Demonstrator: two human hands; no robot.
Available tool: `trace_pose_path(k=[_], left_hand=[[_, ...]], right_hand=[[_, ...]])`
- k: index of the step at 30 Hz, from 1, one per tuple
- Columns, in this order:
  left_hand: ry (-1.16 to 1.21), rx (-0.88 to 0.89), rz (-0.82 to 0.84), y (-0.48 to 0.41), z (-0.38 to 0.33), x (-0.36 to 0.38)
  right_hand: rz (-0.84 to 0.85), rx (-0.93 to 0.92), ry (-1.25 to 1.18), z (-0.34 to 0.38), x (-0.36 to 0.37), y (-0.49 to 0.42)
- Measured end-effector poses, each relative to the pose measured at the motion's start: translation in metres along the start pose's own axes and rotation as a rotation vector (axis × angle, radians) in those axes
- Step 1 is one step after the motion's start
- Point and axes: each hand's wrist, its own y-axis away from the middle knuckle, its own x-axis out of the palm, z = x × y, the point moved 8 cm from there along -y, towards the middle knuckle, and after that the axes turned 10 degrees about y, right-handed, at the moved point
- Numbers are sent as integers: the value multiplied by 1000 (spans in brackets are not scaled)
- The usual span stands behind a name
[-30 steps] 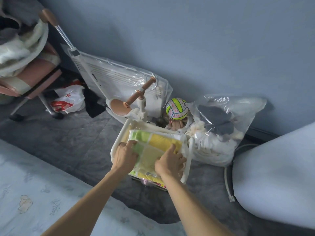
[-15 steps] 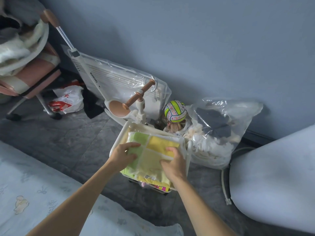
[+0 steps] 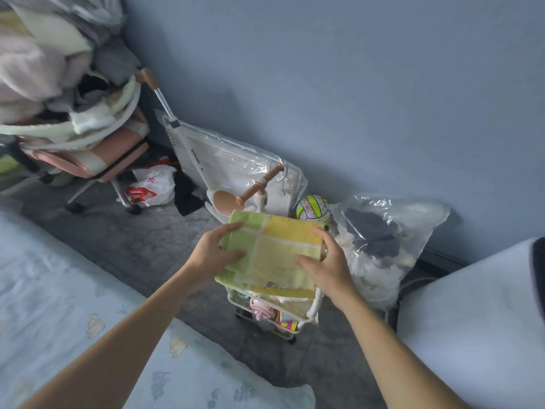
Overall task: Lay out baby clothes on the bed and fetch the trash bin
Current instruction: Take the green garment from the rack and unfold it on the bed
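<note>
A folded stack of baby clothes (image 3: 274, 255), green and yellow checked on top, hangs above a white wire cart (image 3: 313, 311) on the floor. My left hand (image 3: 216, 253) grips the stack's left edge with the thumb on top. My right hand (image 3: 326, 265) clasps its right edge. The bed (image 3: 67, 314), covered in a pale blue printed sheet, fills the lower left. No trash bin shows in this view.
A child's push trike (image 3: 236, 199) and a plastic-wrapped heater (image 3: 233, 166) lean on the blue wall behind the cart. A striped ball (image 3: 312, 208) and a clear bag of clothes (image 3: 380, 246) lie to the right. A chair piled with laundry (image 3: 67, 113) stands far left; a white cushion (image 3: 477, 314) sits at right.
Both hands have lifted the folded stack up out of the cart. The view has risen and pulled back, showing more of the bed and the piled chair.
</note>
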Motion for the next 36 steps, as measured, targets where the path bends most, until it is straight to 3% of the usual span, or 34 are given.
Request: trace_pose_path(k=[12, 21, 28, 36], left_hand=[[105, 161, -122, 165, -206, -85], [189, 264, -260, 373, -286, -117], [244, 278, -437, 540, -278, -171], [255, 275, -784, 747, -211, -280]], right_hand=[[98, -311, -25, 203, -123, 117], [242, -536, 42, 295, -172, 273], [403, -627, -7, 345, -127, 393], [692, -754, -17, 409, 8, 547]])
